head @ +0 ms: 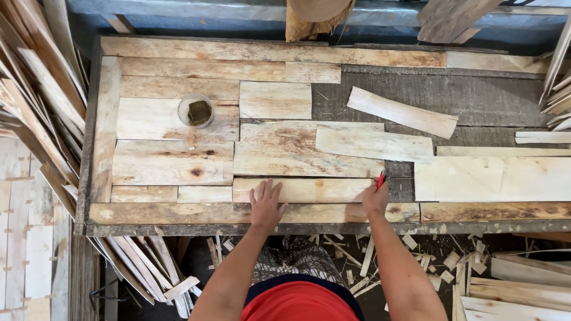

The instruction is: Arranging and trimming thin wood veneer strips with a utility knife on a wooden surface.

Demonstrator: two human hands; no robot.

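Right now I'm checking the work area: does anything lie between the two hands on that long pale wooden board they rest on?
Nothing visible does. The left hand lies flat on the long pale wooden board; the right hand, holding a red pencil, sits at the board's right end. The board between them is bare.

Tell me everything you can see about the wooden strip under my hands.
The wooden strip is a pale, thin, rough-sawn board with faint brown streaks, lying flat and lengthwise in the bottom row of boards fitted on the workbench. The left hand presses flat on its left part; the right hand, holding a red pencil, sits at its right end.
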